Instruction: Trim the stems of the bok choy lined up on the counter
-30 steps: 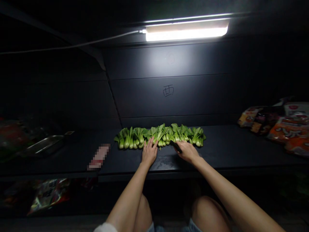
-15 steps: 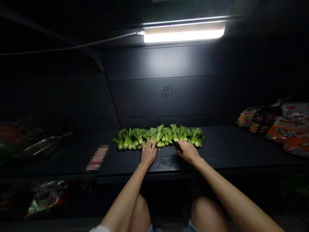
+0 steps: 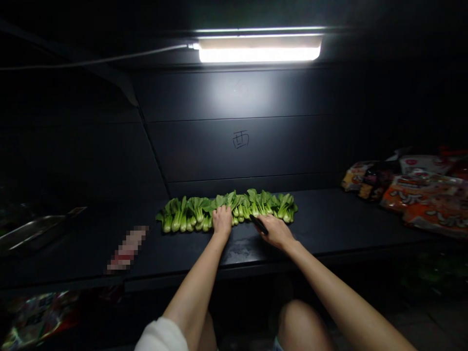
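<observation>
A long row of green bok choy (image 3: 179, 219) lies on the dark shelf (image 3: 321, 222), leaves toward the back wall and pale stem ends toward me. My left hand (image 3: 222, 222) is at the middle of the row, its fingers curled down around a bok choy and partly hidden among the leaves. Close to the front of the row on the right, my right hand (image 3: 276, 230) is closed round a slim black object (image 3: 259, 224). Its kind cannot be made out; the fingers cover part of it.
Orange and dark snack bags (image 3: 424, 195) are piled at the right. To the left are a metal tray (image 3: 32, 231) and a blurred-out pinkish item (image 3: 127, 248). A lit tube lamp (image 3: 259, 51) with a white cable hangs above; more packets (image 3: 40, 312) sit lower left.
My left hand's fingers, spread over the stems before, have curled in on the bok choy. My right hand still holds the black object. The whole view has shifted, moving the scene leftward.
</observation>
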A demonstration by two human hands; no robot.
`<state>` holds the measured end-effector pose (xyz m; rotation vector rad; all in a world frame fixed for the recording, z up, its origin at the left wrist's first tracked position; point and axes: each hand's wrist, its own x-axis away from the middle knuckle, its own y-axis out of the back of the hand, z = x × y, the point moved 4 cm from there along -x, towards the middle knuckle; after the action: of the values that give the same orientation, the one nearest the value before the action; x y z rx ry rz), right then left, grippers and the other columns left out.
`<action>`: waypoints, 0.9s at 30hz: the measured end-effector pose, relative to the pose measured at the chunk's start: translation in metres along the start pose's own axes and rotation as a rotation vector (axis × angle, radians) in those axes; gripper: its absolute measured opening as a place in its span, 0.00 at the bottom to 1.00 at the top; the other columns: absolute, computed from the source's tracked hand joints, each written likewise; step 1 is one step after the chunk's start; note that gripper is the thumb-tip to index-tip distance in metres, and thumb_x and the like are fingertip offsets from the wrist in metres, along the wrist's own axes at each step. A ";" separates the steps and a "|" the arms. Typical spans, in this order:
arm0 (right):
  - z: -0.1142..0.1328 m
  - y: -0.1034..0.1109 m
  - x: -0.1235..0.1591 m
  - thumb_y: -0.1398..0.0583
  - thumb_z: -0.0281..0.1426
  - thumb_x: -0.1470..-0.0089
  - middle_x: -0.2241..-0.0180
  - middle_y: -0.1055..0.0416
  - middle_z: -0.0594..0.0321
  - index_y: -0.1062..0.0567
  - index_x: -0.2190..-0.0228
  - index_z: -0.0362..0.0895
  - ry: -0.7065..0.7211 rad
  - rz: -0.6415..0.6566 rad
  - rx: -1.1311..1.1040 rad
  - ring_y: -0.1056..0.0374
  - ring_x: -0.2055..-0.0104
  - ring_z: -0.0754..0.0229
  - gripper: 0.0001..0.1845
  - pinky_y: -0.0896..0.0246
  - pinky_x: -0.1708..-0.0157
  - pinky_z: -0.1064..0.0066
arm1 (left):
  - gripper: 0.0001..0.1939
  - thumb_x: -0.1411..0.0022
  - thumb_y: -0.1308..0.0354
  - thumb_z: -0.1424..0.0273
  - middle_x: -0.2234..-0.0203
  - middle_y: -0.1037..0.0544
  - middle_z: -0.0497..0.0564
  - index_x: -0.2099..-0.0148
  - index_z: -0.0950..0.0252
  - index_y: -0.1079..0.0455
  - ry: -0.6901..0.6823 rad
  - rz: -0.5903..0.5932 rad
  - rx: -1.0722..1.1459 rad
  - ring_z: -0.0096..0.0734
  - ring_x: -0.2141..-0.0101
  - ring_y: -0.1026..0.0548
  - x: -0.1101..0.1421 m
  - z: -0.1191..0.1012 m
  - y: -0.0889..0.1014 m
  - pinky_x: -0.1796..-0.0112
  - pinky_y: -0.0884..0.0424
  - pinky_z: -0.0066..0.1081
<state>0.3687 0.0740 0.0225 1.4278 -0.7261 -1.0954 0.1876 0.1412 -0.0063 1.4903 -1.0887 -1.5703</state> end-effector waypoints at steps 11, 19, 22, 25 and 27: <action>-0.003 -0.002 0.003 0.44 0.32 0.44 0.54 0.27 0.54 0.32 0.52 0.44 0.018 0.003 -0.008 0.35 0.51 0.55 0.17 0.42 0.57 0.71 | 0.24 0.35 0.52 0.68 0.69 0.21 0.52 0.39 0.69 0.44 0.388 -0.065 0.490 0.35 0.64 0.24 -0.013 0.031 -0.003 0.60 0.34 0.31; -0.003 -0.003 0.002 0.45 0.32 0.44 0.55 0.27 0.54 0.32 0.51 0.45 0.001 0.012 -0.008 0.34 0.51 0.56 0.18 0.42 0.57 0.71 | 0.18 0.38 0.48 0.69 0.46 0.31 0.58 0.47 0.62 0.30 0.137 -0.122 0.195 0.45 0.46 0.34 0.005 0.020 -0.010 0.48 0.37 0.44; -0.004 -0.002 0.002 0.45 0.33 0.43 0.55 0.27 0.54 0.31 0.52 0.44 0.004 0.009 0.001 0.33 0.52 0.56 0.17 0.42 0.58 0.71 | 0.23 0.36 0.52 0.68 0.42 0.34 0.59 0.40 0.66 0.37 0.108 -0.168 0.209 0.44 0.42 0.38 0.014 0.020 -0.015 0.43 0.42 0.45; -0.004 0.000 0.002 0.46 0.33 0.42 0.57 0.27 0.54 0.30 0.54 0.44 -0.017 0.022 0.020 0.33 0.53 0.56 0.15 0.43 0.59 0.72 | 0.24 0.35 0.55 0.69 0.39 0.37 0.60 0.38 0.67 0.40 0.081 -0.171 0.213 0.44 0.38 0.43 0.023 0.018 -0.017 0.39 0.49 0.51; -0.004 0.000 0.001 0.47 0.33 0.41 0.58 0.26 0.53 0.30 0.54 0.43 -0.032 0.028 0.039 0.33 0.53 0.56 0.14 0.43 0.58 0.72 | 0.24 0.34 0.56 0.69 0.38 0.39 0.59 0.38 0.66 0.41 0.054 -0.153 0.213 0.43 0.37 0.45 0.029 0.012 -0.017 0.39 0.53 0.54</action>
<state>0.3730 0.0748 0.0217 1.4318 -0.7914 -1.0895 0.1738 0.1228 -0.0343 1.7846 -1.1631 -1.5447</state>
